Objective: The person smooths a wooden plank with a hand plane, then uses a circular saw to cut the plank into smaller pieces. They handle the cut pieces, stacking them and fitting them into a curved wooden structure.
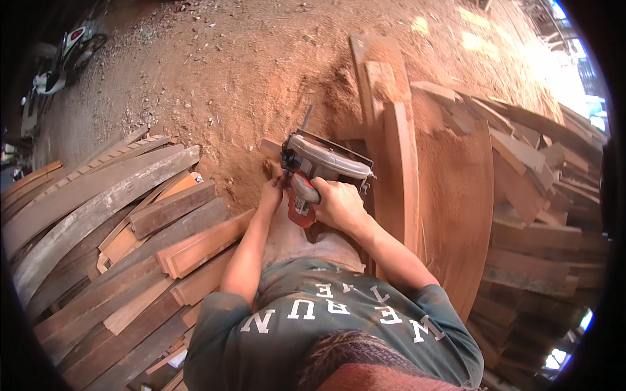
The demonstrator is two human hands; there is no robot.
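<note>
My right hand [339, 203] grips the handle of a grey and red circular saw [323, 164] that sits over a narrow wooden piece [271, 148] on the sawdust-covered ground. My left hand [270, 193] rests just left of the saw, fingers down on the wood beside the blade guard. What my left fingers press on is partly hidden by the saw body. A long reddish plank [399, 163] lies right beside the saw, running away from me.
A heap of weathered planks [111, 215] lies on my left. Wide boards and stacked offcuts [528, 195] fill the right side. Reddish sawdust [261, 72] covers the ground ahead. A motorbike [68, 55] stands at the far left.
</note>
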